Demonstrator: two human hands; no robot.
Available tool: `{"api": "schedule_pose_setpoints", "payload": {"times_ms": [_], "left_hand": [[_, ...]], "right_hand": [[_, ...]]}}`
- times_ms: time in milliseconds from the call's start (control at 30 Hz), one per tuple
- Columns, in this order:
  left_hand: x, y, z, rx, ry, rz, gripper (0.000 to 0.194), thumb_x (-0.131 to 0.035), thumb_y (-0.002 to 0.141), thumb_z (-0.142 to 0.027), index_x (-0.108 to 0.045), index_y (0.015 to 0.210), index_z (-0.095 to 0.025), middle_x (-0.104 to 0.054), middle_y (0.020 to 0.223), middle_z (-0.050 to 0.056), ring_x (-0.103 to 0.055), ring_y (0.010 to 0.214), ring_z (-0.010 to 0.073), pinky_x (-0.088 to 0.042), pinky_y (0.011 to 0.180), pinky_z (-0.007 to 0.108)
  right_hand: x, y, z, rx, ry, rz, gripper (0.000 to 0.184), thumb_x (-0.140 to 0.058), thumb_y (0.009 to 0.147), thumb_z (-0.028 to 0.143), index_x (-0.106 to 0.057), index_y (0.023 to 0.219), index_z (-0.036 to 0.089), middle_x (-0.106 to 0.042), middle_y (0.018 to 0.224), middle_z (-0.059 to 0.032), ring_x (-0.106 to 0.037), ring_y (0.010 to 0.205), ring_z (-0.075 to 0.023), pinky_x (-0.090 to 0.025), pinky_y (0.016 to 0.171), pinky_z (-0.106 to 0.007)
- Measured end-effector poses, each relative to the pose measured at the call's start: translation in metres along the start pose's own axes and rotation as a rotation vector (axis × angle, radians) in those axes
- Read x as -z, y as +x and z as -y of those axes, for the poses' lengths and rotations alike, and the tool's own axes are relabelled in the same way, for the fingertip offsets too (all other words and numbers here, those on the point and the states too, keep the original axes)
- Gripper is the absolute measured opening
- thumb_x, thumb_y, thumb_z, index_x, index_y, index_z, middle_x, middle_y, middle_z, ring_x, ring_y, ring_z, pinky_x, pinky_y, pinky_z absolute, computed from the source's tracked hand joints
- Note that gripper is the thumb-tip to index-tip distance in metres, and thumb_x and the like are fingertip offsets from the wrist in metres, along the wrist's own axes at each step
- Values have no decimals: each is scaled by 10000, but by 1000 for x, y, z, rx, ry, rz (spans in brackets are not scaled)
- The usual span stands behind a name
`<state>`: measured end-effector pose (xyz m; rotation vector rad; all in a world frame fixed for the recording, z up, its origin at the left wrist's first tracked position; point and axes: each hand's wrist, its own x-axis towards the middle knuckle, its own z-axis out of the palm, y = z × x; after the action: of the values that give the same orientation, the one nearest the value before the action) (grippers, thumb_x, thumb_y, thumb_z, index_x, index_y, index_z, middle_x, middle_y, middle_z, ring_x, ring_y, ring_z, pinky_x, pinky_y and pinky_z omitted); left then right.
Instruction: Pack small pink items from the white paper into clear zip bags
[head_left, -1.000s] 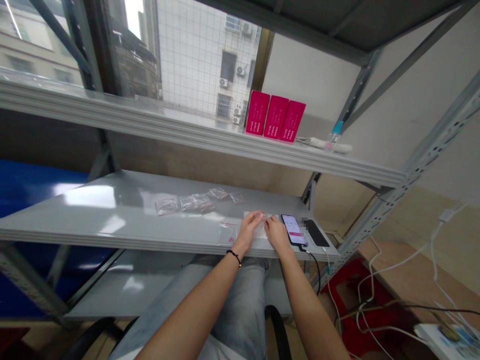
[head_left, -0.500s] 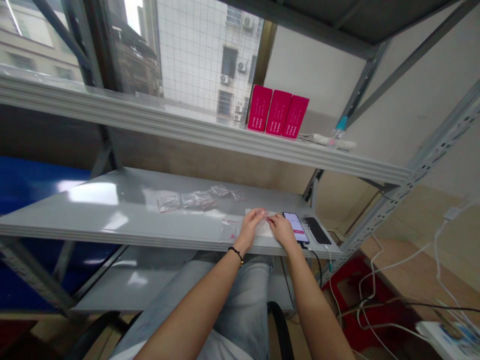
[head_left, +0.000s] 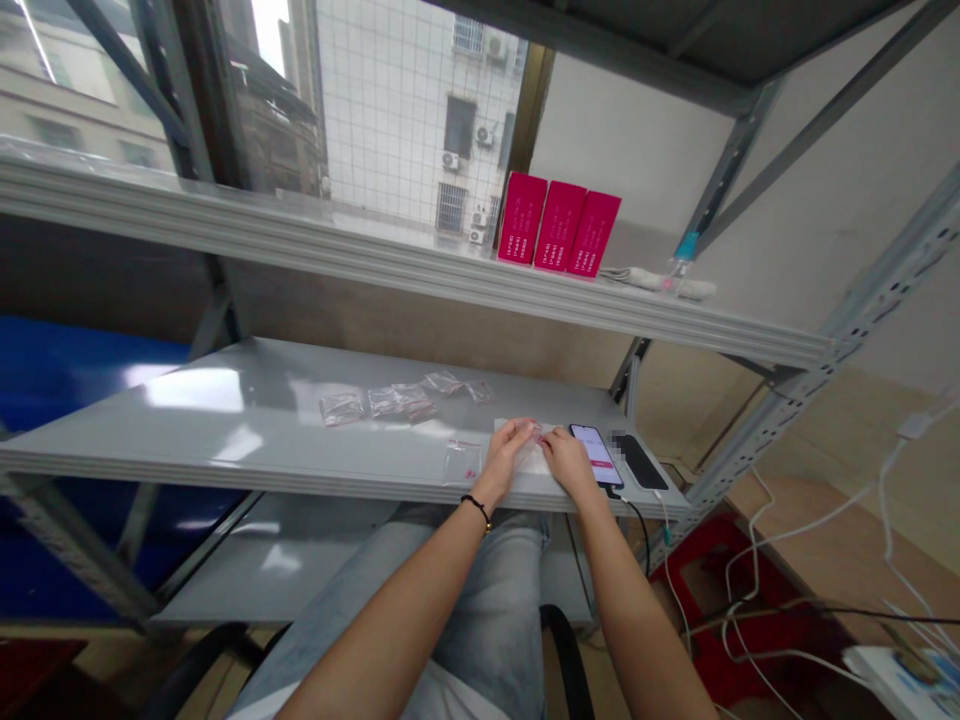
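My left hand (head_left: 507, 455) and my right hand (head_left: 568, 462) rest together on the grey metal shelf (head_left: 225, 420), near its front edge. Both pinch a small clear zip bag with a red strip (head_left: 538, 434) between their fingertips, over a white sheet (head_left: 531, 462). What is inside the bag is too small to make out. Another clear zip bag (head_left: 463, 461) lies flat just left of my left hand. A row of several small clear bags (head_left: 394, 401) sits farther back on the shelf.
A lit phone (head_left: 597, 456) on a cable and a dark phone (head_left: 643, 462) lie right of my hands. Three pink boxes (head_left: 559, 231) and a small bottle (head_left: 679, 263) stand on the upper shelf. White cables (head_left: 750, 580) trail over the floor at right.
The view has shifted slightly. My hands stay together at the same spot on the shelf, fingers working on the small bag.
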<state>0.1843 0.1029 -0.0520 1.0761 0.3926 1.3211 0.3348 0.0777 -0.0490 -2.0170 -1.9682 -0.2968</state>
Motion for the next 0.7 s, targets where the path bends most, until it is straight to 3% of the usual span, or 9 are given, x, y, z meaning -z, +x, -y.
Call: {"api": "schedule_pose_setpoints", "payload": {"times_ms": [333,700], "left_hand": [[1,2,0,8,14,-14,317,-762,765,-464,-748,940,-200,-741,946,44,-655,907,211,-461,868,317],[-1,1,-2,21,-17,-7,323,-771,758,-466,-748,931,-195,-746,922,44,-669,896,211,-470,876,323]], "right_hand": [[10,15,-12,-19,37,-7,253,-497,997,217,-748,982,188,-705,976,-78,-635,948,-180,-399,836,-233],[4,4,-10,13,57,25,240,-516,994,233,-750,1024,188,-715,1016,-75,-643,942,-171,-408,847,-223]]}}
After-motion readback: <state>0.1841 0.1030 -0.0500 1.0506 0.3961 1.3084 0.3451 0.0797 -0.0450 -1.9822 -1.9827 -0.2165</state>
